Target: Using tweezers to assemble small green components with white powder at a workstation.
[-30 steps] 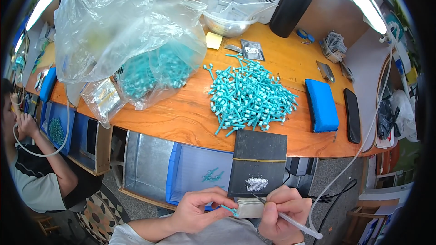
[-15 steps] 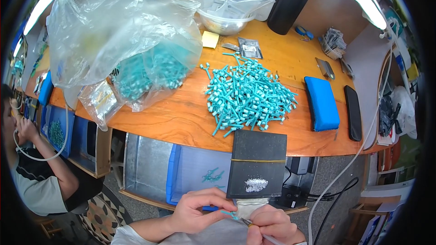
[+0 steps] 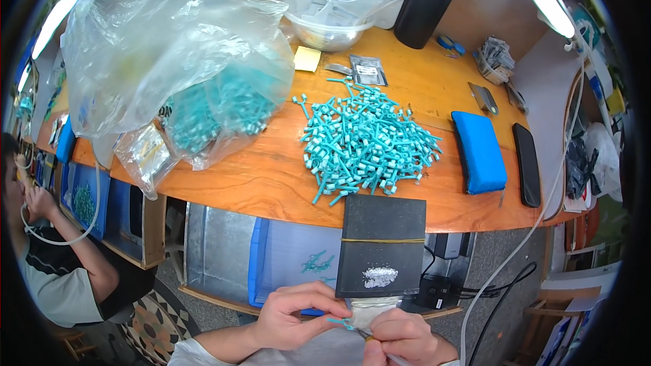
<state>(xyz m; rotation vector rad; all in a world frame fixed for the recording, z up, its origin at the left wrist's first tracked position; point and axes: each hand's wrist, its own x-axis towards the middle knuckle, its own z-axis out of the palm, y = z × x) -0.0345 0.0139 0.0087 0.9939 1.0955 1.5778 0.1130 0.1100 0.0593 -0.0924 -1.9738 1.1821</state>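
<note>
Near the lower edge, my left hand [image 3: 295, 315] pinches a small teal stemmed piece [image 3: 338, 322] between thumb and fingertips. My right hand [image 3: 405, 334] grips a slim pen-like tool [image 3: 365, 334], its tip touching or very close to the piece; I cannot tell which. A pale tube runs down from that hand. Just beyond the hands, a black block [image 3: 384, 220] with a rubber band around it juts from the table edge. Tiny glittering clear stones [image 3: 380, 277] lie heaped on its near part. Whitish cloth-like material [image 3: 373, 310] shows between block and hands.
A large pile of teal pieces [image 3: 369, 142] covers mid-table. Left of it sits a big clear bag [image 3: 176, 47] holding more. A blue case [image 3: 479, 152] and black phone [image 3: 526, 165] lie right. Below is a blue tray [image 3: 291, 244]. Another person [image 3: 68, 257] works at far left.
The view has shifted slightly, so the tabletop things sit a little further left. Both hands keep their grips in nearly the same place.
</note>
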